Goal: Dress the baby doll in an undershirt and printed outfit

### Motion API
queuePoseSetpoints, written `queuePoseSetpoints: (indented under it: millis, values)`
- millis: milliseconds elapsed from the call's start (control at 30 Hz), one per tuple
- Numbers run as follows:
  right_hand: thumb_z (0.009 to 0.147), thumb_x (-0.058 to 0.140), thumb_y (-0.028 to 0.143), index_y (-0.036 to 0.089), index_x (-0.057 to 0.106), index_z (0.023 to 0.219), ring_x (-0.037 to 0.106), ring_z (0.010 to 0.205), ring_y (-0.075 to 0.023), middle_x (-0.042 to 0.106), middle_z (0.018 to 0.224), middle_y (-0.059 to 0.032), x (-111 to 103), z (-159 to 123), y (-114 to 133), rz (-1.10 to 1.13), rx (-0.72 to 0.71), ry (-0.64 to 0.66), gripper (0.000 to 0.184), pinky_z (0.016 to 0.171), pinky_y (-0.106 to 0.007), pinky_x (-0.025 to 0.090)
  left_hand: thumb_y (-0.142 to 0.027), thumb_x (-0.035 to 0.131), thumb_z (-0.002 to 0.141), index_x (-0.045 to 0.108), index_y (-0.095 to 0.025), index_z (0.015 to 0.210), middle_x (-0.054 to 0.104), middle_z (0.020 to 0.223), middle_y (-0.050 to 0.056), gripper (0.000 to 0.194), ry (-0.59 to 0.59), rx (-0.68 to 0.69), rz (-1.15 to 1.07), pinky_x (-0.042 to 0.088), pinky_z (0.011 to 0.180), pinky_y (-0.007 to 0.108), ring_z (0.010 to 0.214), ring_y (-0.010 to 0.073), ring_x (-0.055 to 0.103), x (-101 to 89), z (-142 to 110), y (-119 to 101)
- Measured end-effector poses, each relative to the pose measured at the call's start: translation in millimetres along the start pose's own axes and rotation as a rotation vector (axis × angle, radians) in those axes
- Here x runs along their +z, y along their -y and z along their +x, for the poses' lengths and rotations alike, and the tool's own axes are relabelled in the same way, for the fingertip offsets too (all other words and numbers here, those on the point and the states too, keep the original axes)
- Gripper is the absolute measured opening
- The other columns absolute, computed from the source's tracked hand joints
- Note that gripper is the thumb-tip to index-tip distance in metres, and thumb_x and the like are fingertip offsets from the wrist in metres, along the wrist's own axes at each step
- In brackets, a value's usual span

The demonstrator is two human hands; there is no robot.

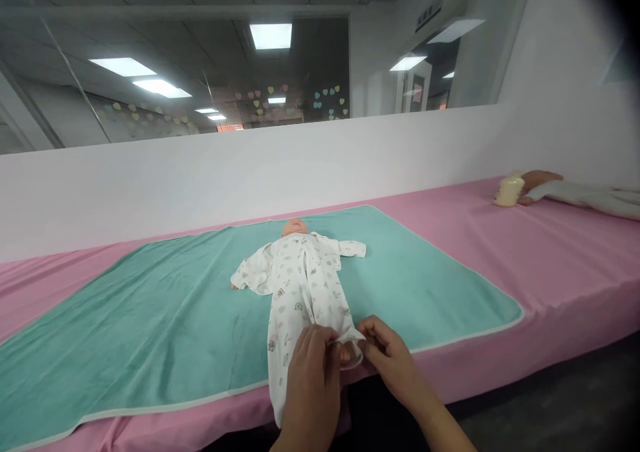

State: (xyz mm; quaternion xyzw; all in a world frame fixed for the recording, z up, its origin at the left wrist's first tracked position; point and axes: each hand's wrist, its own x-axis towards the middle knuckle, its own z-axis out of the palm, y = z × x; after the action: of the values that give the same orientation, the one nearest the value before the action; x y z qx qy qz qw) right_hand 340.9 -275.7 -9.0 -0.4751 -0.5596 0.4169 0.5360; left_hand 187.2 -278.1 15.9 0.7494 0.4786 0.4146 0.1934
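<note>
A baby doll (295,227) lies on its back on a teal blanket (200,319), its head toward the wall. It is dressed in white printed baby clothes (300,279), with both sleeves spread out to the sides. At the end of the trouser leg on the right, my left hand (313,379) pinches one edge of the cuff. My right hand (390,359) pinches the opposite edge, so the cuff is held stretched apart. The doll's foot (345,353) shows inside the opening. The other trouser leg hangs over the front edge, with no foot visible.
A pink sheet (450,219) covers the long padded surface under the blanket. At the far right stand a cream-coloured bottle (509,191) and a second doll (575,192) in pale clothes. A white wall (300,172) with a wide window runs along the back.
</note>
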Motion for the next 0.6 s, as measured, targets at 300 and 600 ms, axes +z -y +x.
queuePoseSetpoints:
  millis: [300,600]
  values:
    - [0.064,0.047,0.006,0.019,0.054,0.079,0.041,0.062,-0.0098,0.044,0.066,0.0050,-4,-1,-2,-0.163,-0.009,0.146,0.022,0.055,-0.019,0.033,-0.003,0.041,0.074,0.052,-0.022,0.084,0.059,0.076,0.001,0.024,-0.181,0.184,0.216,0.045,0.063,0.028,0.073,0.0167,0.057,21.3,-22,12]
    - [0.060,0.040,-0.001,0.020,0.055,0.089,0.052,0.075,-0.0168,0.055,0.086,-0.0043,19,-25,-48,-0.631,-0.440,-0.231,0.038,0.063,-0.027,0.042,-0.002,0.045,0.069,0.054,-0.023,0.094,0.064,0.087,0.007,0.034,-0.453,0.276,0.629,0.050,0.064,0.033,0.079,0.0229,0.062,37.2,-55,37]
